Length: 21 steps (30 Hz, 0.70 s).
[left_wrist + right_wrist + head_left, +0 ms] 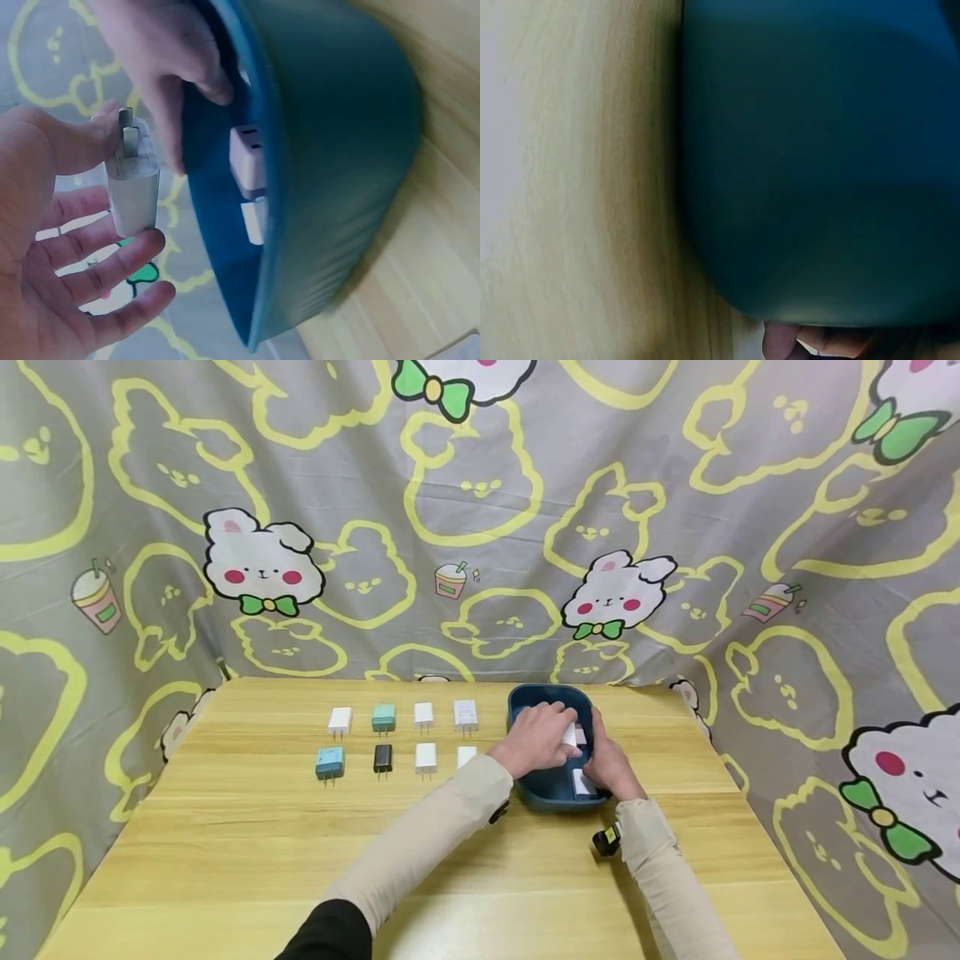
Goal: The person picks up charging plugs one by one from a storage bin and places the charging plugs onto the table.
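Observation:
Above the dark blue bin (555, 803), my left hand (534, 739) pinches a white charger plug (135, 187) between thumb and fingers. Its two metal prongs point toward the thumb side in the left wrist view. My right hand (609, 766) grips the bin's right side, its thumb and fingers on either side of the rim. In the right wrist view the bin's outer wall fills most of the picture, with fingertips (780, 341) at its lower edge. Inside the bin lie a pale pink charger (247, 160) and a white charger (582, 783).
Two rows of chargers stand left of the bin on the wooden table (247, 827). The back row has a green charger (383, 717) among white ones; the front row has a blue charger (330, 763), a black charger (382, 757) and white ones. A patterned curtain (360, 635) surrounds the table.

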Tool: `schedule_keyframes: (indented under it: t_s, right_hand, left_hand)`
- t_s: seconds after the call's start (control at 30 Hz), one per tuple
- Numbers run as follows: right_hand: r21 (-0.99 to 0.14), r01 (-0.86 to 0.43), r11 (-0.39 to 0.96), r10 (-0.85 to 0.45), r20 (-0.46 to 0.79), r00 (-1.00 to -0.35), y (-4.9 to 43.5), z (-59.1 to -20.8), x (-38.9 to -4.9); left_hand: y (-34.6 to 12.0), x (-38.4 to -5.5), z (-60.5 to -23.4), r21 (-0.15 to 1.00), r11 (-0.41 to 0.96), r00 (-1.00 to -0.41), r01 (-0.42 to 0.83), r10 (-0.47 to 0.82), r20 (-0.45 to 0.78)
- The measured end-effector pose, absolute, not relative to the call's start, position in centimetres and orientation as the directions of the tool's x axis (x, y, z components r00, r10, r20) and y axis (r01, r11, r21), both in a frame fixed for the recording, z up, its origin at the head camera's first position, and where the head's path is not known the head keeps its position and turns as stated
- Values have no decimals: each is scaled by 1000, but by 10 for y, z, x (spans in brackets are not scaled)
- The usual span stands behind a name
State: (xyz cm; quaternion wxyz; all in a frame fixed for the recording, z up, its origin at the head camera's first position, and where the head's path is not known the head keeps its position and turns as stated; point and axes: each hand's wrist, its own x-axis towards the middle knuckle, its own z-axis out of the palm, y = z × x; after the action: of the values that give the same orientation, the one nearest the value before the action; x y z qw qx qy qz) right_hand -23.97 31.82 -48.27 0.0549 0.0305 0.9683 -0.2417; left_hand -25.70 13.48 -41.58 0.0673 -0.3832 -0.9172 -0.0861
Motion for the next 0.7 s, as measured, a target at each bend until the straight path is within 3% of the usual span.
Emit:
schedule_keyframes:
  t_s: [0.7]
  right_hand:
    - [-457,30,889,7,-52,-999,319,-483,-236]
  left_hand:
    - [109,-249,-396,306,602,-674,737,691,262]
